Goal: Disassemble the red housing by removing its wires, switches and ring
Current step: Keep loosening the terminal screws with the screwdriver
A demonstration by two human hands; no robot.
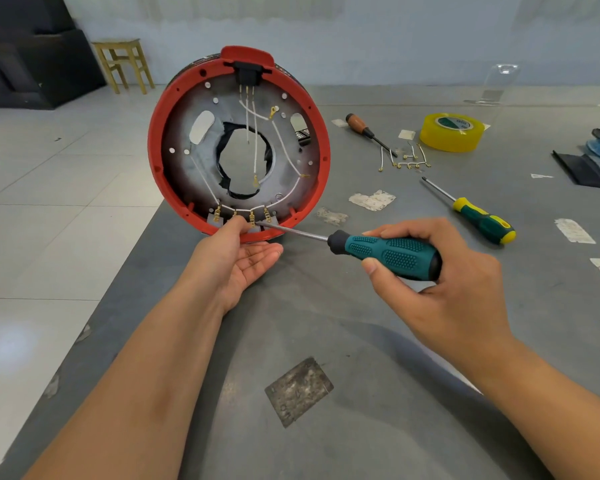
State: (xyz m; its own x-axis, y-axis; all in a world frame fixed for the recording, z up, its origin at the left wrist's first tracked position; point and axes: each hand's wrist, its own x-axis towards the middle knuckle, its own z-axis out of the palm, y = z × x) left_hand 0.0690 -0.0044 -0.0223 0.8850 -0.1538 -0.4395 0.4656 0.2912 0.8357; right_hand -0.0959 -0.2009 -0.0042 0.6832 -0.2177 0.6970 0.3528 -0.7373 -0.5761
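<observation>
From the head view, the red housing [239, 143] stands on edge near the left corner of the grey surface [378, 306], its open back turned toward the person. The left hand [238, 252] steadies the housing at its lowest rim, thumb pressed up by the terminals and the other fingers lying straight and relaxed beneath the rim. The right hand [440, 268] is clamped round the teal-handled screwdriver [378, 252], whose tip meets one of the brass connectors [252, 218] on the row at the housing's bottom edge. Inside the housing, white wires [291, 161] run from that bottom row up toward the black switch [246, 76] seated under the red tab at the top; several loose ends hang across the centre hole. To the right of the housing, a small cluster of removed wires [407, 161] lies on the surface beside a brown-handled screwdriver [369, 133], with a roll of yellow tape [452, 131] farther right and a green-and-yellow screwdriver [478, 220] nearer the person. Judged from this, the task is partway: some wiring is out, but the bottom connectors, the remaining wires, the top switch and the ring appear yet to be taken off.
</observation>
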